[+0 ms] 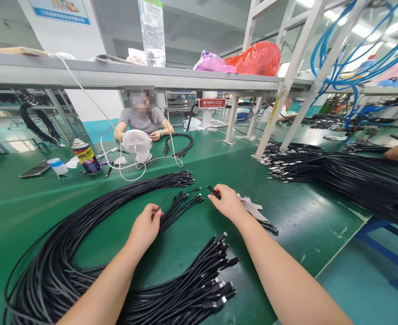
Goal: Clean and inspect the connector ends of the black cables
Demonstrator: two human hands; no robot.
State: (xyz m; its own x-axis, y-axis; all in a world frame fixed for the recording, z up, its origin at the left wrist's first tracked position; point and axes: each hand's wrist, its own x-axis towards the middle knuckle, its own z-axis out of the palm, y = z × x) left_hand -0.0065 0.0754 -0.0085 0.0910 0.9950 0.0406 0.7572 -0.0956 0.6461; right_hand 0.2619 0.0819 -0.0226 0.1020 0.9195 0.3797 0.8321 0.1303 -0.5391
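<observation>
Pinched between the thumb and fingers of my left hand (145,225) is a thin black cable (165,199), its end pointing up and away. Beneath and beside that hand lie several black cables with plug ends (185,198). My right hand (228,201) is closed on a slim black pen-like tool (213,192), whose tip points left toward the cable ends; its exact kind is unclear. A whitish cloth (251,205) lies on the table just beyond my right wrist. A large looped bundle of black cables (46,253) curves around my left arm, with metal-tipped plugs (215,284) in front.
A spray can (86,157), white fan (137,143) with white cord, phone (35,169) and small bottle (57,167) stand across the green table (226,167). More cables (337,174) lie right, near a shelf post (276,113). A person (142,117) sits opposite.
</observation>
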